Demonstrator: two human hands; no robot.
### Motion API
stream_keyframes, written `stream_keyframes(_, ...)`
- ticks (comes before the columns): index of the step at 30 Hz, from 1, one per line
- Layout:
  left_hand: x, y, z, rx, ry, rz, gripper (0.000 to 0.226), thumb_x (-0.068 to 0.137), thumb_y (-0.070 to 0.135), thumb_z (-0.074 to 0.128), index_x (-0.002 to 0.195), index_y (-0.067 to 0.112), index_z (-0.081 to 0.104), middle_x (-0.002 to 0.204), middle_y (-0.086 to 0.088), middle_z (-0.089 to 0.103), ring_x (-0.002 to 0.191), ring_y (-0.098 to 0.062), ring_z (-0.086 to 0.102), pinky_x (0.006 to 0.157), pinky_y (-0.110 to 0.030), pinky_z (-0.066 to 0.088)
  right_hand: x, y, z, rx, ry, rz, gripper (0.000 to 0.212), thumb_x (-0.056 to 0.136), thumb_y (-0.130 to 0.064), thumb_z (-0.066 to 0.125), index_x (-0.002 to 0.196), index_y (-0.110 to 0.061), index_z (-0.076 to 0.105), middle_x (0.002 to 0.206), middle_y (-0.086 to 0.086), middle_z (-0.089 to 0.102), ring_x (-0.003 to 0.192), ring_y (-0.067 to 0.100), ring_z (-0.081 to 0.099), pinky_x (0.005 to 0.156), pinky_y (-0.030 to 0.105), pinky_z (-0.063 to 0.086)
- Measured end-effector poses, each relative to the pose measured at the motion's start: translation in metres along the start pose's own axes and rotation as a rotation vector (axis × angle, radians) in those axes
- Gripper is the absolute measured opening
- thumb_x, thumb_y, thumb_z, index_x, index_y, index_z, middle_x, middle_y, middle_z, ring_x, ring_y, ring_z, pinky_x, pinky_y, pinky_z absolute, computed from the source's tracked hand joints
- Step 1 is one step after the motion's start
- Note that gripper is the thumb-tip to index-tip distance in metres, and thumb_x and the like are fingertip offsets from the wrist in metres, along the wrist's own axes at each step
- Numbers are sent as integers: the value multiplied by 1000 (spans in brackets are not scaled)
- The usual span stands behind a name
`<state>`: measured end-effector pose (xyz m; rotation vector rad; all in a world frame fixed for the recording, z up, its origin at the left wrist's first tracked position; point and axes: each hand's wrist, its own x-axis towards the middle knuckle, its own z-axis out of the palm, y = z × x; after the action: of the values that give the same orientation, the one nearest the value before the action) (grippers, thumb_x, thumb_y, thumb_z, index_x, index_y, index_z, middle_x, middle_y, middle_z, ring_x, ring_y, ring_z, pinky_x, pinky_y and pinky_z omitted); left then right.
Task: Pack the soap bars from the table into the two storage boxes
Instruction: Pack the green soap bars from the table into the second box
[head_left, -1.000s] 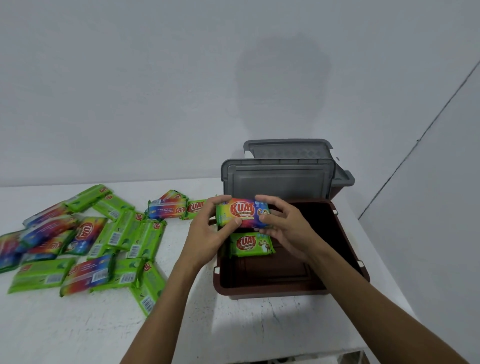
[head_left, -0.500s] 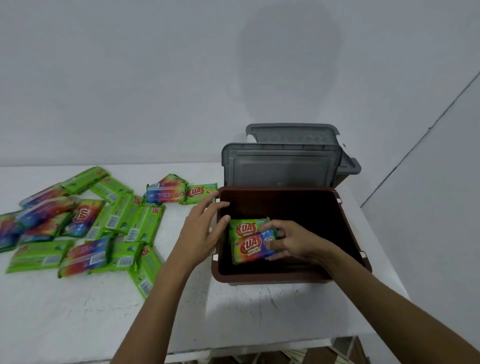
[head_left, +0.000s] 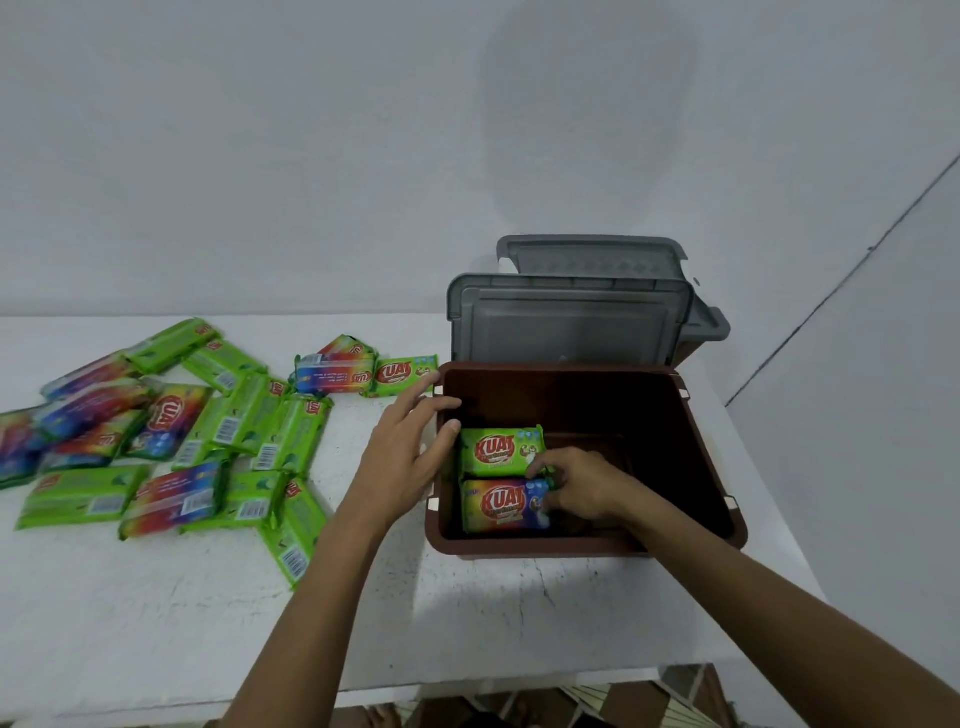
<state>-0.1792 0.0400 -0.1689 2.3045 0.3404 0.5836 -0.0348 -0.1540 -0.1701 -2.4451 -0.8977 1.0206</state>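
Head view: your right hand (head_left: 576, 491) grips the rainbow soap bar (head_left: 501, 506); push it flat beside the green bar (head_left: 498, 451), left hand (head_left: 402, 457) loose.

One head-worn view looks forward and down, close over the table (head_left: 130, 623).

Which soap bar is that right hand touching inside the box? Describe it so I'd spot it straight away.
Find the brown box on the white table, its grey lid standing open behind. Two soap bars lie inside along its left wall. The right hand rests on the nearer, rainbow-coloured bar; the green bar lies just beyond it.
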Motion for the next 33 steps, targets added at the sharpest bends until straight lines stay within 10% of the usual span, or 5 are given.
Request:
stream_keyframes(7,-4,0,-3,7,-27,-5,40,96,46,42,129,30,57,155,18,30,137,-2,34,104,-26,35,-12,-19,-16,149,141,86,39,96,-18,58,132,-29,50,117,9,62,79,17,70,55,27,59)
stream_keyframes(13,-14,-12,-25,21,13,-33,38,95,42,46,130,30,57,139,8,51,128,-6,44,103,-26,38,-17,-72,-39,173,382,-160,37,93,-17,59,129,-25,58,70,1,66,60,12,68,62,31,60)
stream_keyframes(21,-11,-58,-76,128,64,-106,37,91,39,52,123,24,61,122,5,62,111,-11,56,89,-22,40,16,-150,-35,-22,517,-487,38,90,-16,62,127,-11,59,94,11,68,86,22,63,83,39,52)
stream_keyframes(28,26,-108,-104,254,35,-234,42,89,26,64,129,18,57,125,-9,61,111,-26,57,90,-32,43,93,-191,-24,-336,273,-330,52,91,-21,60,140,-13,46,139,9,52,126,25,49,101,35,41)
stream_keyframes(33,53,-130,-102,412,-123,-200,55,88,37,62,140,24,46,141,-2,51,122,-26,47,100,-38,40,144,-203,-13,-570,148,-205,44,88,-15,60,131,-8,50,131,13,56,115,31,54,95,41,48)
